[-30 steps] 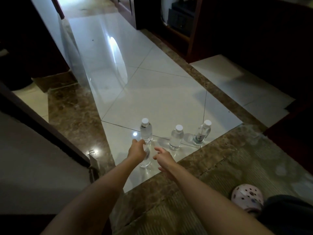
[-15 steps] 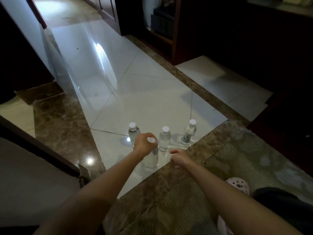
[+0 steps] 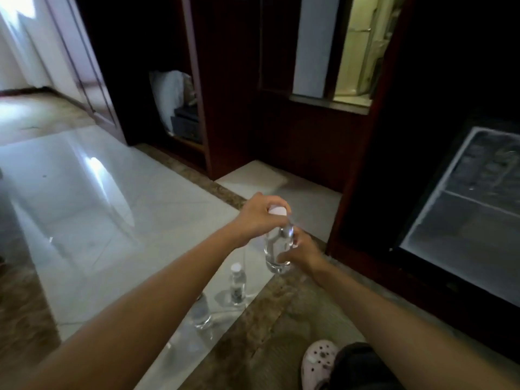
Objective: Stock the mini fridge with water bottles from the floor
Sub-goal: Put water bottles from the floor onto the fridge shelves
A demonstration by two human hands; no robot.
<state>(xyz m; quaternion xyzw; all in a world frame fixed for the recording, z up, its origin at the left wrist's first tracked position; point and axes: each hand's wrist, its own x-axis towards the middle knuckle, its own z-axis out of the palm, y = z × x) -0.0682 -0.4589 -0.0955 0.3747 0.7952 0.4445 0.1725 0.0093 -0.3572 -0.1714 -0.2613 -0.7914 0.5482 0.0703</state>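
held item: water bottle (image 3: 277,249), clear with a white cap, upright, lifted off the floor, to the left of the fridge front.
left hand (image 3: 260,216): curled down over the cap and neck from above.
right hand (image 3: 302,250): fingers wrapped round the lower body, from the right side.
on the floor: second bottle (image 3: 237,282) stands on the white tile, just inside its edge with the brown stone border; third bottle (image 3: 201,315) is nearer, partly hidden behind the left forearm.
fridge (image 3: 464,215): low at right in the dark cabinet, pale frame, one shelf line showing; door open or glass-fronted, cannot tell.
room to move: wide glossy tile (image 3: 112,209) to the left; carpet (image 3: 284,319) runs from the border to the fridge base.
shoe (image 3: 318,361): pale clog on the carpet, at the bottom edge.
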